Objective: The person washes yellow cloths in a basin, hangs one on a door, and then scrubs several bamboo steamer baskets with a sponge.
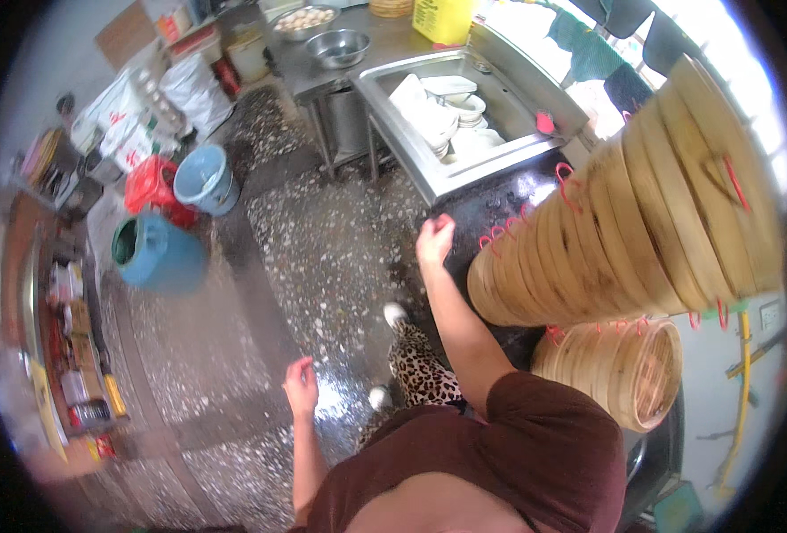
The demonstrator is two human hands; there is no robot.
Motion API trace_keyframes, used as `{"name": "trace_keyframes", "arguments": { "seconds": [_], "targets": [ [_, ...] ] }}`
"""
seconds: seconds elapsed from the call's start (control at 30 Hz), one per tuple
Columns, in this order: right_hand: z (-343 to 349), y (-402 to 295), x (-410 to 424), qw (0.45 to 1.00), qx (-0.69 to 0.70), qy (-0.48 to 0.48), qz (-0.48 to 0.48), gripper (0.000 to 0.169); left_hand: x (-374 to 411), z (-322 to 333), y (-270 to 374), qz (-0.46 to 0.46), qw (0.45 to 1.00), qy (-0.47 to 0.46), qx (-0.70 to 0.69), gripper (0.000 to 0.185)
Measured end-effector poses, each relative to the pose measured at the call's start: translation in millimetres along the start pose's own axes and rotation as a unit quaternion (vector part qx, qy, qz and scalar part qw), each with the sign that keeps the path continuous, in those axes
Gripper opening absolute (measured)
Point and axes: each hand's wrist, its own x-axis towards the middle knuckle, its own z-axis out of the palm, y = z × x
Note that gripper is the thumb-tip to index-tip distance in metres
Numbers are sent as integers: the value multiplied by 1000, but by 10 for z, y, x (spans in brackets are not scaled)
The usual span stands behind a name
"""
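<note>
My right hand [435, 240], loosely curled with nothing visible in it, hangs near the front corner of a stainless steel sink [436, 186]. Beside that arm rises a tall stack of bamboo steamers [606, 220] with red loops on the sides. A shorter bamboo steamer stack [600, 373] sits behind it, nearer to my body. My left hand [300, 388] is low at my left side over the wet terrazzo floor [326, 266], its fingers bent and nothing seen in them. White bowls and dishes [456, 110] are piled inside the sink.
A steel table [303, 70] beyond the floor carries a metal basin [338, 50] and a bowl of eggs [305, 21]. On the left stand a blue barrel [163, 253], a light blue bucket [206, 180] and a red plastic bag [156, 186]. Shelves with boxes [76, 346] line the far left.
</note>
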Motion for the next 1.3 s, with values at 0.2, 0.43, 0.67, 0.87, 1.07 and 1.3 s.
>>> {"name": "trace_keyframes", "arguments": {
  "seconds": [0.2, 0.43, 0.67, 0.87, 1.07, 1.3],
  "targets": [
    [627, 125, 2609, 956, -115, 266, -54, 39, 816, 154, 40, -34, 995, -32, 93, 17],
    [287, 685, 4769, 882, -372, 271, -98, 32, 1999, 306, 133, -147, 958, -159, 187, 20],
    [-264, 653, 5607, 785, -545, 246, 162, 52, 3042, 838, 164, -206, 936, -260, 115, 21],
    [-542, 843, 5411, 696, -594, 339, 217, 47, 3024, 822, 79, -200, 917, -316, 138, 21],
    [-193, 198, 4871, 777, -466, 400, 139, 34, 2781, 455, 41, -182, 931, -294, 115, 22],
    [952, 183, 2722, 959, 67, 259, 99, 56, 2738, 943, 89, 82, 928, -363, 18, 20]
  ]
}}
